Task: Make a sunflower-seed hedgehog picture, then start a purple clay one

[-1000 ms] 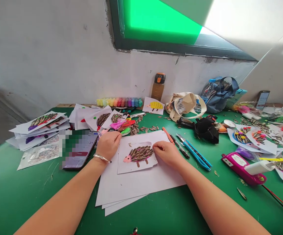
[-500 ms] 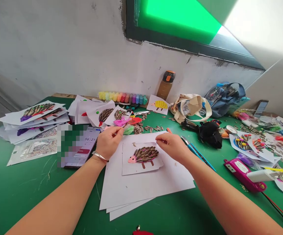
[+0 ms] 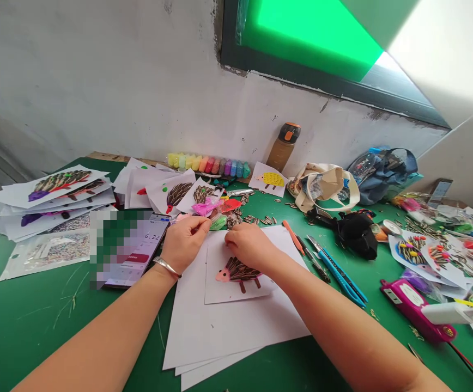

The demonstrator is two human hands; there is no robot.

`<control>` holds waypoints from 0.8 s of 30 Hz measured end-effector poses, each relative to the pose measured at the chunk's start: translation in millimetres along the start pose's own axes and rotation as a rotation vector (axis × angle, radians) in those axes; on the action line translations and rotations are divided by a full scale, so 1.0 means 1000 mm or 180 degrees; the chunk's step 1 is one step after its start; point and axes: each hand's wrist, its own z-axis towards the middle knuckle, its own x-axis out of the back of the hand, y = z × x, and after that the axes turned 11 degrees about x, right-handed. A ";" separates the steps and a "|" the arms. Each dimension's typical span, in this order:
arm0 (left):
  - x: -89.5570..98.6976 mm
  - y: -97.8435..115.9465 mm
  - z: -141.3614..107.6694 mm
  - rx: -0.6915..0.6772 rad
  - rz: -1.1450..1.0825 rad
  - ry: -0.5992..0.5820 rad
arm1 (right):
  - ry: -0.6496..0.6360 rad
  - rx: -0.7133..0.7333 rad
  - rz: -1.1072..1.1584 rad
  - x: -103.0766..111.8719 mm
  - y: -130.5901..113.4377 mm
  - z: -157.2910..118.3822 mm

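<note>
A small paper with a hedgehog picture (image 3: 240, 275), its back covered in dark striped seeds, lies on larger white sheets (image 3: 236, 332). My left hand (image 3: 185, 239) is closed in a pinch beside the paper's upper left corner; whatever it holds is too small to name. Over the upper part of the picture is my right hand (image 3: 248, 245), its fingers curled together, hiding some of the seeds. What the right fingertips hold, if anything, cannot be made out. Loose sunflower seeds (image 3: 265, 219) and bagged clay (image 3: 207, 207) lie just behind the hands.
A phone (image 3: 142, 250) and stacked hedgehog pictures (image 3: 56, 188) are at the left. Right of the sheets lie a blue tool (image 3: 338, 272) and a magenta glue gun (image 3: 416, 310). A bottle (image 3: 283, 147), cloth bag (image 3: 322, 188) and black pouch (image 3: 357, 234) stand behind.
My right hand has moved left, from the paper's right corner to above the hedgehog, uncovering an orange tool. My left hand stays pinched near the same place. The view has shifted slightly.
</note>
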 end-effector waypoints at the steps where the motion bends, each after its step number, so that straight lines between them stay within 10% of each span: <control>1: 0.000 0.000 0.000 0.0009 -0.0001 -0.0007 | 0.0026 -0.0083 -0.0017 0.001 0.004 0.000; 7: 0.000 0.001 0.001 0.0047 0.0006 -0.0019 | 0.0234 -0.0591 -0.0022 0.012 0.024 -0.009; 14: -0.002 -0.002 0.002 0.0022 0.0031 -0.0083 | 0.0148 0.0082 0.0077 -0.001 0.002 0.002; 24: 0.005 0.011 -0.008 -0.0491 0.0088 -0.0005 | 0.0777 -0.0935 0.0079 0.026 0.026 -0.033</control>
